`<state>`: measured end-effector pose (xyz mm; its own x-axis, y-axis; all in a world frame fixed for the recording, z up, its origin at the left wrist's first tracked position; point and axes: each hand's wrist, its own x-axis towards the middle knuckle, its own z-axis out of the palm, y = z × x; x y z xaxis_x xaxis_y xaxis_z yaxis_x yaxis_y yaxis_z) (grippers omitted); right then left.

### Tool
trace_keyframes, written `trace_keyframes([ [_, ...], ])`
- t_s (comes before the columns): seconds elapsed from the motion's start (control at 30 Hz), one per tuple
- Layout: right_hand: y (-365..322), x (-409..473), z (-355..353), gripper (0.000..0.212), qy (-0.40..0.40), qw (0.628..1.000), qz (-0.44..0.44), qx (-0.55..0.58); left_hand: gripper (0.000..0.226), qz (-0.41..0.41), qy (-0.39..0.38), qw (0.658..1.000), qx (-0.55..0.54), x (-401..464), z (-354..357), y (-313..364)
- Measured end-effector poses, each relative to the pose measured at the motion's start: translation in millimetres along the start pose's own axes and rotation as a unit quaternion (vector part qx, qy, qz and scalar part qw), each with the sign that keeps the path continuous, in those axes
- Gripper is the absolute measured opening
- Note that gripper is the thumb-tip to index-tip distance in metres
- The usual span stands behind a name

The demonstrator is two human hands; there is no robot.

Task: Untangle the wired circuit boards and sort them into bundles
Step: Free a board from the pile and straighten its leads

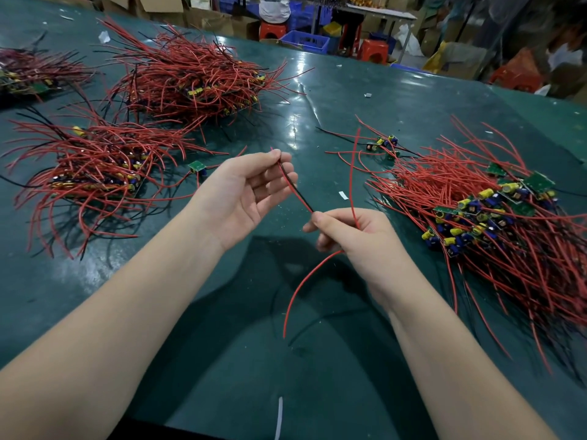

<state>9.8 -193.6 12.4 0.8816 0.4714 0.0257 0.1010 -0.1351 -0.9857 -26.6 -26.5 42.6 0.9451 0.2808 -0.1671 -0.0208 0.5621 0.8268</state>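
Note:
My left hand (pixel 246 192) is raised above the green table (pixel 317 360), palm up, and pinches the far end of a red and black wire pair (pixel 297 192) between thumb and fingertips. My right hand (pixel 352 235) grips the near end of that pair in curled fingers; whatever board is on it is hidden in the fist. Two loose red wires leave this hand, one upward (pixel 352 173) and one curving down (pixel 305 281). A tangled heap of wired circuit boards (pixel 495 217) lies at the right, with green boards and yellow and blue parts showing.
Two sorted bundles lie at the left (pixel 89 173) and at the far middle (pixel 190 81), another at the far left edge (pixel 28 74). A single board (pixel 197 167) and a few loose ones (pixel 386 144) lie between. Crates, stools and a seated person are beyond the table.

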Motion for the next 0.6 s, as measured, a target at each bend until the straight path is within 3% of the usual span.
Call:
trace_keyframes([
  [0.17, 0.6, 0.2, -1.1, 0.021, 0.003, 1.000, 0.003, 0.004, 0.021, 0.161, 0.028, 0.974, 0.159, 0.0, -0.2, -3.3],
  [0.23, -1.0, -1.9, -0.9, 0.020, -0.008, 1.000, -0.013, 0.009, 0.021, 0.239, 0.067, 0.938, 0.241, 0.7, -2.9, -4.6],
  [0.3, -3.4, -4.3, 0.2, 0.018, -0.027, 0.999, -0.030, 0.012, 0.019, 0.314, 0.105, 0.880, 0.341, 2.1, -5.4, -5.7],
  [0.4, -6.7, -6.0, 0.7, 0.019, -0.062, 0.996, -0.043, 0.049, 0.017, 0.358, 0.124, 0.824, 0.421, 2.5, -6.3, -7.0],
  [0.5, -7.9, -5.9, -0.7, 0.019, -0.088, 0.990, -0.054, 0.092, 0.018, 0.341, 0.122, 0.827, 0.429, 3.6, -4.9, -8.5],
  [0.6, -6.9, -5.3, -0.6, 0.019, -0.093, 0.989, -0.057, 0.096, 0.019, 0.285, 0.118, 0.879, 0.363, 4.2, -2.2, -7.6],
])
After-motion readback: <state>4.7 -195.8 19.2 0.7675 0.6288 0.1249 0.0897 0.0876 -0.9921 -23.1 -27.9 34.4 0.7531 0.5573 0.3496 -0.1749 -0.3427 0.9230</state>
